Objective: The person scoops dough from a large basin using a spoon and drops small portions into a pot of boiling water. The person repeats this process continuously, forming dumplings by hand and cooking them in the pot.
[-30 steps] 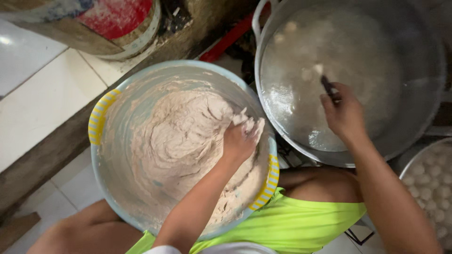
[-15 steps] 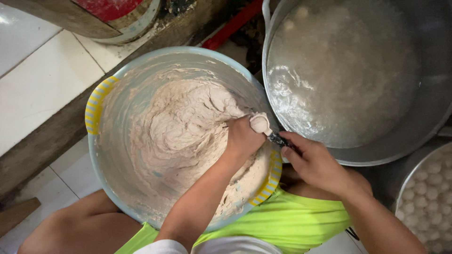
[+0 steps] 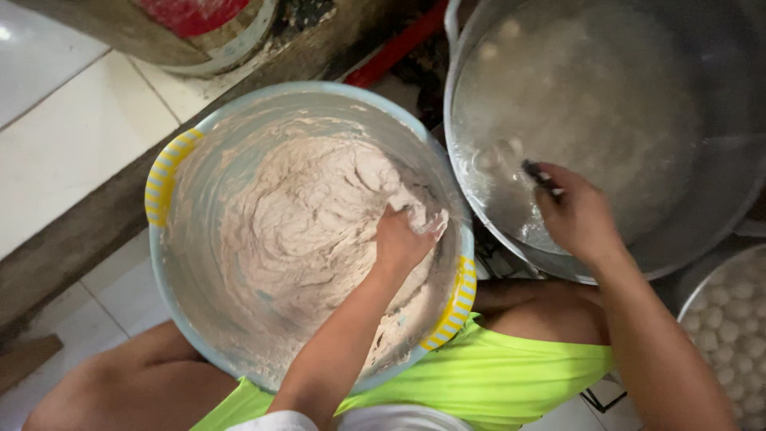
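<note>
Gripping a fistful of the pale, sticky paste (image 3: 311, 231), the left hand (image 3: 403, 239) is pressing into the mass at the side of the light blue basin (image 3: 239, 120) nearest the metal pot (image 3: 718, 207); its fingers are curled closed in the paste, and the thumb is buried, so the exact closure cannot be told. The basin is sitting between the person's knees, its yellow striped handle (image 3: 166, 179) on the side away from the pot.

The right hand (image 3: 578, 215) is reaching over the pot's near rim, fingers pinched tight around the dark handle of a small spoon (image 3: 533, 172). The spoon tip is sitting at the surface of the cloudy water, where a pale lump (image 3: 496, 156) is floating just beside it. More pale balls are lying in a metal tray (image 3: 730, 319) below the pot.

Risks noted: the right hand is working close above the liquid, and should that liquid be hot, a dropped lump could splash it. The basin is resting on the legs only, so a hard push by the left hand could tip it toward the pot. Paste on the fingers could also loosen the pinch on the spoon.
</note>
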Demonstrator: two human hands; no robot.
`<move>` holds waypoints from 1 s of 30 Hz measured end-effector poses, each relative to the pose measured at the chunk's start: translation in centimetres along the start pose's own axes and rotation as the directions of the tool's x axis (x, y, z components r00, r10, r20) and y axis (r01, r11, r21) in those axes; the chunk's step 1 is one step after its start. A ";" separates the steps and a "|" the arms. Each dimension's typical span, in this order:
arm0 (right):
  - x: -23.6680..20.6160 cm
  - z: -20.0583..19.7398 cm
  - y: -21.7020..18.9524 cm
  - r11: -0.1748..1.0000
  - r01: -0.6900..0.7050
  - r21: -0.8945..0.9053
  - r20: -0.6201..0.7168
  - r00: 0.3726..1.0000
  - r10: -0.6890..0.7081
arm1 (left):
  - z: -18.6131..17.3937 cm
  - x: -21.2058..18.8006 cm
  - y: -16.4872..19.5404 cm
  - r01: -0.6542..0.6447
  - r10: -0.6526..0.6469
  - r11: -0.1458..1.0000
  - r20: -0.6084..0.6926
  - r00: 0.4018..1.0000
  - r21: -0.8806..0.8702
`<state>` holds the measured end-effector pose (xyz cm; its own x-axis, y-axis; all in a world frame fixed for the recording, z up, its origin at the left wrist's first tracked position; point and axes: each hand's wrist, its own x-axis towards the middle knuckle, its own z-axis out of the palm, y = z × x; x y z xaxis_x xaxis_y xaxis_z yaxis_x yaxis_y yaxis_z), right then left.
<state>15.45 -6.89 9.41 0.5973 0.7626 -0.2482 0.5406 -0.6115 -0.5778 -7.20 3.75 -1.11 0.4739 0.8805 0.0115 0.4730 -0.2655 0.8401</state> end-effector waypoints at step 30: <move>1.6 2.2 3.0 0.989 0.136 0.050 0.003 0.991 -0.136 | 1.7 -2.1 -2.4 -0.024 0.024 0.999 -0.017 1.000 0.045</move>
<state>16.71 -7.05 5.52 0.5161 0.8396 -0.1696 0.5868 -0.4908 -0.6440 -8.04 1.89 -4.13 0.4726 0.8803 0.0412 0.4942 -0.3035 0.8147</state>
